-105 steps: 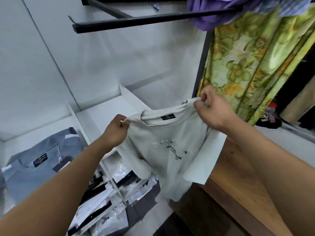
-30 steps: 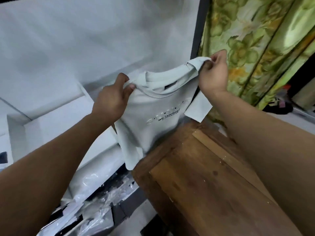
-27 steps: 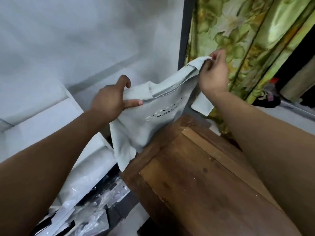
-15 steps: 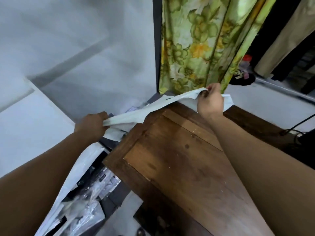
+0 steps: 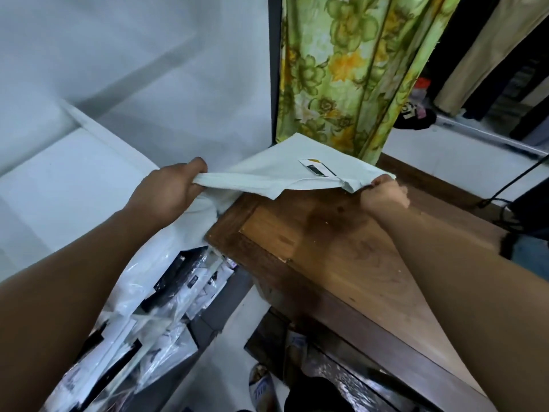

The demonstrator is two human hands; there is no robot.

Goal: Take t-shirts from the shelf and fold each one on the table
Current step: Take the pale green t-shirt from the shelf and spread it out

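Spreading the t-shirt over the tabletop: left hand and right hand each grip a shoulder; keeping it taut should lay it flat.

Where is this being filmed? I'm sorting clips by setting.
Probably a small clothing shop or its stockroom: plastic-wrapped garments are stacked in the white shelving, a floral curtain hangs behind the wooden table, and both hands hold a pale t-shirt.
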